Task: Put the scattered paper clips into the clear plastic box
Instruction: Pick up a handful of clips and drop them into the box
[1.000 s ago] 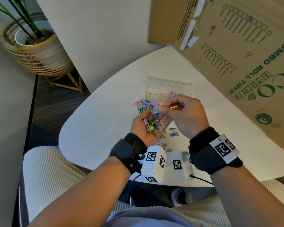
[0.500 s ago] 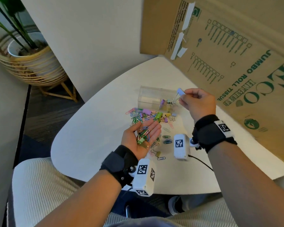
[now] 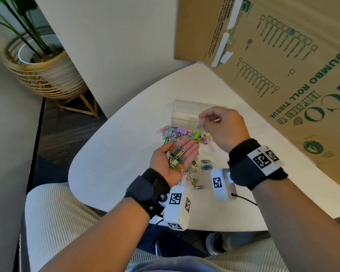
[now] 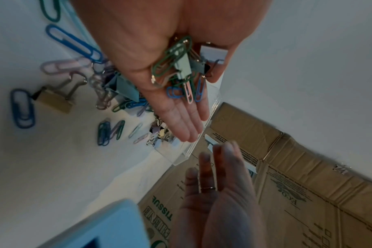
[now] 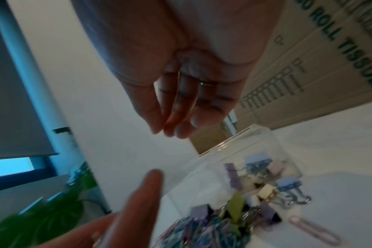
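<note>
Paper clips [image 3: 177,157] rest in open left hand [image 3: 173,160].

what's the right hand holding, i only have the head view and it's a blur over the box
Observer: Nothing that I can see. In the right wrist view the right hand has its fingers straight and close together, with no clip between them.
Operator: ok is anything in the box already, the hand covers it for me
Observer: Yes. Through the wall of the clear plastic box the right wrist view shows several binder clips inside, blue, purple and pale ones.
</note>
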`<state>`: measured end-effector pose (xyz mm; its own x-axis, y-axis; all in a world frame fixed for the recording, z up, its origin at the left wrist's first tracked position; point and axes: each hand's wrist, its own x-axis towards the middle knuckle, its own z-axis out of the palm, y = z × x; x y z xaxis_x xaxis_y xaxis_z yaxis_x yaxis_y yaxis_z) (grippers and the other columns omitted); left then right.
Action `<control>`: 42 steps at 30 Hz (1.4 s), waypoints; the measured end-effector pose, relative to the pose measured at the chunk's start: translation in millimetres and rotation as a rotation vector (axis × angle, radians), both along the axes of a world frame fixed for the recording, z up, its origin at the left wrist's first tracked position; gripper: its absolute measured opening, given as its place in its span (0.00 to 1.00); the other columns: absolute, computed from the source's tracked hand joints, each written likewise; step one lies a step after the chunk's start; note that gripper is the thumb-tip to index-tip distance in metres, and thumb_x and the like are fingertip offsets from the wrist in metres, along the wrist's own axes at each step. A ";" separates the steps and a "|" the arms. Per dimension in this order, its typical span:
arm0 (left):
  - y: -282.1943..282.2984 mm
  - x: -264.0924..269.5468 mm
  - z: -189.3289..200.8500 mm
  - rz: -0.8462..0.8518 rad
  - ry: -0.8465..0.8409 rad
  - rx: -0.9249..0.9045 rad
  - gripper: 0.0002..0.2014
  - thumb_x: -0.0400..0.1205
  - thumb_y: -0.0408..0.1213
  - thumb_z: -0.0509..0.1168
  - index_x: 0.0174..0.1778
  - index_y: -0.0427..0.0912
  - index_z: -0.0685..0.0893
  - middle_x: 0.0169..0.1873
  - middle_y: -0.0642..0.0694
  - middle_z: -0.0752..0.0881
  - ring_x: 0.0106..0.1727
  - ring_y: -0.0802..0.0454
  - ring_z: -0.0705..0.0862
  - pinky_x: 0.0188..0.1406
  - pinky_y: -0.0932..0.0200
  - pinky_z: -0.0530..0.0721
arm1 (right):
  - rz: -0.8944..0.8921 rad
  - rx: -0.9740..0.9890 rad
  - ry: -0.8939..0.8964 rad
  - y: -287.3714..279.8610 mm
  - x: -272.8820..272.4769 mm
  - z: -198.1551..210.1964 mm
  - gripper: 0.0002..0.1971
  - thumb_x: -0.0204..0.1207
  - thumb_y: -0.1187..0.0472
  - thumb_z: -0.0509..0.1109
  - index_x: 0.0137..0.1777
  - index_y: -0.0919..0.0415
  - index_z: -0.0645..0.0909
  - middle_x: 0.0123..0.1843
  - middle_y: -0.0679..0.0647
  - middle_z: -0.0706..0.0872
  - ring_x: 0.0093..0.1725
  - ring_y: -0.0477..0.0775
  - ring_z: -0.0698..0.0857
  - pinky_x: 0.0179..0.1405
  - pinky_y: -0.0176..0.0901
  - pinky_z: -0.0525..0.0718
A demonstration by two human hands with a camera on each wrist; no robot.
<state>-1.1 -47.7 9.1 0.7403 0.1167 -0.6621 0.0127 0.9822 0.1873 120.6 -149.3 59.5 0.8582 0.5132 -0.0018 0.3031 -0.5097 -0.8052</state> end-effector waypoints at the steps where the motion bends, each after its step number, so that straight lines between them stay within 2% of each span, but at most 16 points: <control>1: 0.3 0.6 -0.4 0.005 0.003 0.000 0.21 0.87 0.42 0.54 0.53 0.26 0.84 0.46 0.28 0.89 0.50 0.35 0.87 0.51 0.45 0.85 | 0.080 -0.001 0.024 1.1 -10.3 2.5 0.07 0.75 0.65 0.73 0.44 0.51 0.88 0.38 0.41 0.87 0.35 0.37 0.83 0.36 0.23 0.78; 4: 1.0 1.2 -2.3 0.034 0.031 -0.015 0.20 0.86 0.45 0.57 0.56 0.30 0.83 0.45 0.31 0.89 0.45 0.37 0.90 0.42 0.46 0.90 | 0.269 -0.050 0.132 4.5 -34.3 6.2 0.04 0.74 0.62 0.75 0.44 0.53 0.90 0.35 0.43 0.89 0.36 0.39 0.88 0.44 0.34 0.86; 6: 0.0 0.7 -2.5 0.032 0.042 0.006 0.18 0.86 0.46 0.57 0.57 0.35 0.84 0.44 0.36 0.90 0.46 0.41 0.89 0.39 0.50 0.90 | 0.355 -0.151 0.092 7.8 -44.0 6.5 0.05 0.73 0.57 0.76 0.48 0.51 0.90 0.35 0.44 0.89 0.37 0.43 0.88 0.47 0.42 0.87; 9: -5.3 3.0 -0.8 0.022 0.064 0.052 0.16 0.86 0.46 0.56 0.46 0.40 0.83 0.31 0.45 0.86 0.37 0.48 0.87 0.35 0.59 0.87 | 0.402 -0.342 -0.049 12.9 -51.4 6.1 0.10 0.74 0.51 0.74 0.55 0.46 0.87 0.40 0.43 0.86 0.41 0.45 0.84 0.46 0.43 0.84; 11: -8.7 5.5 2.2 0.015 0.066 0.064 0.14 0.86 0.46 0.57 0.46 0.41 0.83 0.34 0.46 0.83 0.39 0.48 0.86 0.38 0.56 0.87 | 0.404 -0.432 -0.141 14.8 -53.4 4.5 0.13 0.75 0.48 0.71 0.58 0.44 0.86 0.43 0.42 0.82 0.44 0.46 0.81 0.42 0.41 0.78; 15: -10.0 6.4 8.6 0.010 0.055 0.059 0.17 0.86 0.48 0.56 0.54 0.40 0.84 0.48 0.41 0.87 0.56 0.42 0.85 0.53 0.46 0.84 | 0.405 -0.463 -0.195 16.5 -55.6 2.3 0.08 0.76 0.47 0.70 0.51 0.44 0.88 0.46 0.44 0.76 0.44 0.47 0.76 0.38 0.40 0.69; 19: -11.5 6.0 9.7 -0.008 0.046 0.058 0.18 0.86 0.49 0.56 0.63 0.42 0.82 0.48 0.40 0.88 0.54 0.42 0.86 0.46 0.46 0.85 | 0.384 -0.436 -0.184 14.6 -56.5 -0.5 0.05 0.75 0.49 0.72 0.43 0.48 0.86 0.48 0.46 0.76 0.47 0.48 0.77 0.40 0.42 0.73; 22: -13.1 6.8 6.6 -0.017 0.045 0.067 0.16 0.87 0.48 0.56 0.58 0.42 0.83 0.46 0.41 0.88 0.53 0.43 0.87 0.45 0.49 0.85 | 0.389 -0.419 -0.163 12.9 -57.7 -3.6 0.02 0.73 0.52 0.72 0.42 0.49 0.83 0.48 0.46 0.79 0.48 0.49 0.80 0.44 0.45 0.80; 24: -11.7 6.9 7.1 -0.018 0.047 0.072 0.17 0.87 0.47 0.56 0.50 0.40 0.85 0.39 0.42 0.89 0.43 0.45 0.89 0.37 0.54 0.87 | 0.344 -0.315 -0.127 10.8 -57.1 -3.5 0.03 0.74 0.53 0.73 0.41 0.49 0.83 0.43 0.44 0.83 0.44 0.47 0.83 0.44 0.45 0.84; 26: -8.5 7.5 8.2 -0.011 0.040 0.089 0.18 0.87 0.46 0.55 0.50 0.36 0.86 0.36 0.40 0.90 0.35 0.45 0.90 0.31 0.57 0.88 | 0.220 -0.107 -0.004 7.4 -54.5 0.7 0.03 0.75 0.55 0.75 0.42 0.52 0.84 0.38 0.44 0.86 0.37 0.46 0.86 0.38 0.41 0.86; 28: -5.0 8.0 8.0 0.006 0.010 0.088 0.20 0.87 0.45 0.54 0.55 0.31 0.84 0.41 0.35 0.90 0.38 0.41 0.90 0.33 0.53 0.90 | 0.078 0.114 0.177 2.1 -47.7 3.4 0.03 0.75 0.61 0.76 0.42 0.54 0.85 0.34 0.47 0.89 0.31 0.47 0.87 0.33 0.38 0.86; 30: -2.5 6.3 5.9 0.021 -0.020 0.054 0.22 0.88 0.44 0.53 0.54 0.26 0.83 0.45 0.30 0.89 0.42 0.36 0.90 0.42 0.45 0.90 | -0.047 0.220 0.242 -5.1 -36.3 -1.0 0.06 0.73 0.66 0.76 0.41 0.54 0.85 0.30 0.48 0.88 0.29 0.47 0.86 0.34 0.39 0.84; 33: -2.8 1.0 -0.4 0.014 -0.035 0.024 0.24 0.89 0.43 0.50 0.55 0.25 0.83 0.49 0.27 0.88 0.48 0.34 0.89 0.54 0.43 0.87 | -0.171 0.228 0.286 -13.7 -18.4 -15.3 0.08 0.72 0.69 0.75 0.41 0.55 0.86 0.30 0.53 0.86 0.28 0.50 0.83 0.42 0.51 0.88; 36: -7.4 -3.4 -9.2 0.007 -0.011 0.014 0.25 0.89 0.43 0.49 0.55 0.24 0.82 0.49 0.27 0.88 0.48 0.33 0.89 0.54 0.42 0.86 | -0.248 0.173 0.290 -16.7 -1.8 -24.7 0.07 0.71 0.70 0.75 0.39 0.56 0.86 0.31 0.55 0.88 0.28 0.50 0.83 0.45 0.56 0.89; 38: -9.6 -4.4 -11.9 0.000 0.002 0.009 0.25 0.89 0.43 0.50 0.55 0.24 0.82 0.49 0.27 0.88 0.48 0.33 0.89 0.53 0.43 0.87 | -0.303 0.169 0.250 -15.6 11.7 -25.8 0.10 0.68 0.71 0.72 0.36 0.55 0.87 0.32 0.55 0.89 0.31 0.52 0.85 0.43 0.54 0.90; 42: -7.4 -2.5 -10.8 0.001 -0.004 0.004 0.24 0.89 0.43 0.50 0.55 0.24 0.83 0.51 0.27 0.88 0.49 0.33 0.89 0.52 0.42 0.87 | -0.380 0.163 0.190 -13.5 37.5 -29.5 0.09 0.68 0.65 0.74 0.34 0.49 0.88 0.31 0.50 0.90 0.34 0.50 0.87 0.51 0.54 0.90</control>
